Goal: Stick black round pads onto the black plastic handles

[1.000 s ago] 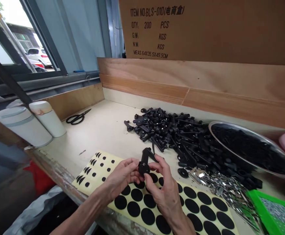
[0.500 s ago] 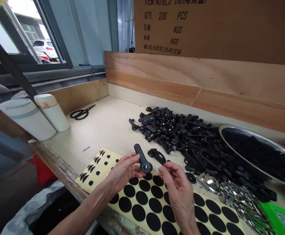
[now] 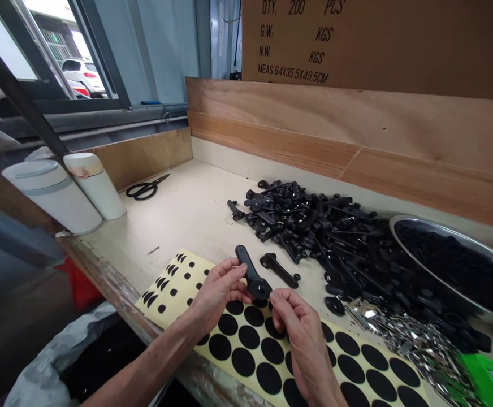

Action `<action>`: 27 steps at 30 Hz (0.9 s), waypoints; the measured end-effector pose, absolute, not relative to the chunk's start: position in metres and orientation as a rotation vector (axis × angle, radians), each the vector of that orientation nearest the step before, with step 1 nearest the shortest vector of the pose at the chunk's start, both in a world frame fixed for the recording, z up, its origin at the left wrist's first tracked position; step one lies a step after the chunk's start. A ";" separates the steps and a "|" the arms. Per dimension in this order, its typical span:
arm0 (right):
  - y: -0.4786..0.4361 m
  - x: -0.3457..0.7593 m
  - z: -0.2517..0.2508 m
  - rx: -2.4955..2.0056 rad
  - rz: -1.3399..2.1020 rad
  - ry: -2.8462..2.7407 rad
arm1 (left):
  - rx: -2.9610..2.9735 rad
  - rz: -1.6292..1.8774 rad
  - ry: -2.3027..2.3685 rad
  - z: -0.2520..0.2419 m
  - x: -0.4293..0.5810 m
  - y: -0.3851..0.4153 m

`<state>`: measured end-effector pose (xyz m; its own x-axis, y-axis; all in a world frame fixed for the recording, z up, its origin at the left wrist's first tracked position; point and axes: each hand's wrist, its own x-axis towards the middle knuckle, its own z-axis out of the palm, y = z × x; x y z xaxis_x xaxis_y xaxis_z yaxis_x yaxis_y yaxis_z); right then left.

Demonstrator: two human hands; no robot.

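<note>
My left hand point(image 3: 225, 285) grips a black lever handle point(image 3: 245, 261) by its arm, fingers wrapped round it, just above a sheet of round black stickers point(image 3: 207, 342). At the handle's lower end a round black cap point(image 3: 259, 289) with a small hole in its middle faces me. My right hand point(image 3: 298, 319) pinches the right edge of that cap between thumb and fingertips, which partly hide the contact. Another black handle point(image 3: 281, 271) lies on the table just beyond. A loose black disc point(image 3: 334, 306) rests to the right of my right hand.
A large heap of black handles point(image 3: 306, 217) spreads over the table, beside a metal bowl point(image 3: 393, 221) of black parts. Small metal pieces point(image 3: 407, 333) and a green tray point(image 3: 478, 370) are at right. Scissors point(image 3: 147, 187) and two white containers point(image 3: 51, 198), point(image 3: 98, 189) stand left.
My right hand has moved left, onto the handle's round end. The open socket with metal inside, seen before, is now covered by the black cap. The view has shifted slightly.
</note>
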<state>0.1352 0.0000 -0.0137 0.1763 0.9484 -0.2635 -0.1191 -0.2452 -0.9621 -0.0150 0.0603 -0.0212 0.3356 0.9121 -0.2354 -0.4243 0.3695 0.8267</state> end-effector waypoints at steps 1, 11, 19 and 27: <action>0.000 0.136 -0.013 -1.412 1.287 -0.863 | 0.745 0.980 0.789 -0.021 -0.015 0.060; 0.002 0.136 -0.015 -1.428 1.282 -0.862 | 0.767 0.973 0.781 -0.020 -0.015 0.059; 0.000 0.136 -0.016 -1.425 1.281 -0.888 | 0.808 0.964 0.795 -0.015 -0.014 0.058; -0.003 0.137 -0.015 -1.375 1.221 -0.849 | 0.776 1.038 0.899 -0.016 -0.013 0.060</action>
<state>0.1369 -0.0027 -0.0149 0.2239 0.9511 -0.2128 -0.1322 -0.1866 -0.9735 -0.0129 0.0597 -0.0160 0.2368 0.9405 -0.2437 -0.3759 0.3200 0.8696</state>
